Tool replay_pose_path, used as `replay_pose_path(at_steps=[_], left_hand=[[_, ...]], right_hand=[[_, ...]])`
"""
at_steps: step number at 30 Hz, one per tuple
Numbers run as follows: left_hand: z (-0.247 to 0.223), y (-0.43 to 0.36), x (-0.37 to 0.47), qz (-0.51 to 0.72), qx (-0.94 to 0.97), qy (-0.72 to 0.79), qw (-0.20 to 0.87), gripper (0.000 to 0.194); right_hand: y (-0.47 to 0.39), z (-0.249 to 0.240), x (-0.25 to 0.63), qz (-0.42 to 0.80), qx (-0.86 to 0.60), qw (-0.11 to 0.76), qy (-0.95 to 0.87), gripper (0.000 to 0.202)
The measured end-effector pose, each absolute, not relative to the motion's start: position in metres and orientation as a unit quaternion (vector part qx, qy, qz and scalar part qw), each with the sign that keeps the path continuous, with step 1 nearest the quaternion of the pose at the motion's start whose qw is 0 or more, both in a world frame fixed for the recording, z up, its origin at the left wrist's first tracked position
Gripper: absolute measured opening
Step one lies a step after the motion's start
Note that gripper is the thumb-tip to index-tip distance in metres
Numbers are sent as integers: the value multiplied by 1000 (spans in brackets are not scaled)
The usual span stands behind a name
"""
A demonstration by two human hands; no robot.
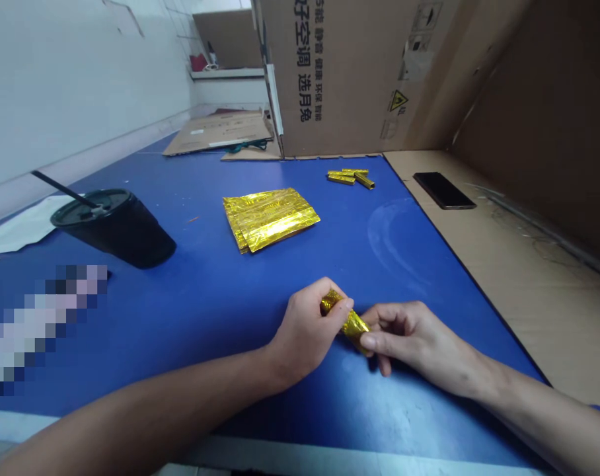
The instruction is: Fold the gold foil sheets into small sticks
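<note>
Between my two hands is a piece of shiny gold foil paper [353,325], folded or rolled into a narrow strip and held slantwise just above the blue table. My left hand [310,327] pinches its upper left end, thumb on top. At the lower right end, my right hand [404,334] grips it between thumb and fingers. Farther back lies a flat stack of gold foil sheets [273,218]. Several narrow folded gold foil pieces [349,177] rest together near the table's far right corner.
A black cup [126,231] with a straw stands at the left, near a white cloth or paper [22,228]. A phone [443,190] lies on cardboard to the right. A large cardboard box [349,79] walls the back. A blurred-out patch [42,324] covers something at left.
</note>
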State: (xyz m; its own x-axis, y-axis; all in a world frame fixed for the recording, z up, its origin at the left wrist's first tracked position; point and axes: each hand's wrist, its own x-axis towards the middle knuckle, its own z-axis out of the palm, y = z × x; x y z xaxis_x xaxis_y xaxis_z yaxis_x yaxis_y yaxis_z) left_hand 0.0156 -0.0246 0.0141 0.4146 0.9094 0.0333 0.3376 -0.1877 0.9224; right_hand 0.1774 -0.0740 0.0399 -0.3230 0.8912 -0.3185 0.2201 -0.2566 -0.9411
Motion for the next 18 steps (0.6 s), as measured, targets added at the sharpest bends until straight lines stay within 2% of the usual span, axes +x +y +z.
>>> replay_pose_path(at_steps=[11, 14, 18], left_hand=[[29, -8, 14, 309, 618, 376, 617, 20], [28, 2, 9, 288, 698, 369, 542, 19], [25, 13, 1, 278, 852, 300, 327, 22]], right_hand=[[-69, 35, 183, 545, -540, 287, -574, 23], [-65, 34, 189, 452, -560, 271, -639, 22], [-58, 29, 199, 160, -543, 260, -782, 22]])
